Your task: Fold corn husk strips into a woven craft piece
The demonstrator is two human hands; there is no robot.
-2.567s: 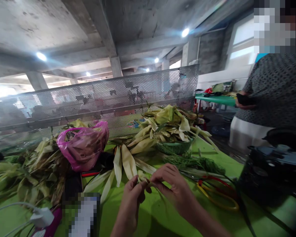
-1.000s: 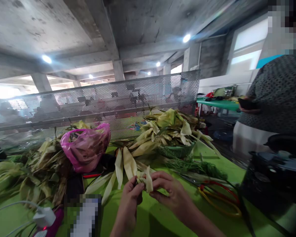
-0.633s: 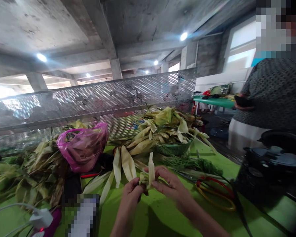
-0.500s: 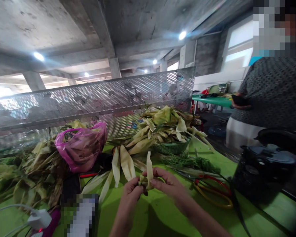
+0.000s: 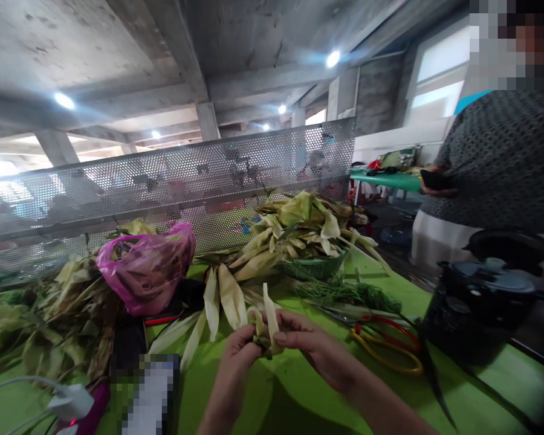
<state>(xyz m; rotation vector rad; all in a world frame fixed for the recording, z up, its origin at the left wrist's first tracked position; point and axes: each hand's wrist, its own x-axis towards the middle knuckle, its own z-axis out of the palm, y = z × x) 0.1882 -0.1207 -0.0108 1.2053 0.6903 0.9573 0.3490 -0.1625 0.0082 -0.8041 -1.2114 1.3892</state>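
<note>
A pale strip of corn husk [image 5: 271, 317] stands upright between my hands, its lower part folded into a small bunch. My left hand [image 5: 241, 353] pinches the bunch from the left. From the right, thumb and fingers of my right hand [image 5: 303, 341] close on the strip's lower end. Just beyond my hands, several loose corn husks [image 5: 232, 296] lie fanned out on the green table [image 5: 317, 405]. A green basket [image 5: 315, 267] behind them carries a heap of husks [image 5: 303, 223].
Scissors with red and yellow handles [image 5: 390, 347] lie to the right, near a black pot-like container [image 5: 485, 308]. A pink plastic bag [image 5: 149, 266], a phone [image 5: 152, 393] and a white charger [image 5: 72, 400] are at left. A perforated metal screen [image 5: 163, 187] runs behind; a person [image 5: 508, 151] stands at right.
The upright husk strip now leans slightly left, and a second curled piece shows beside it at my left fingers. Both hands keep their grip; the view has shifted a little.
</note>
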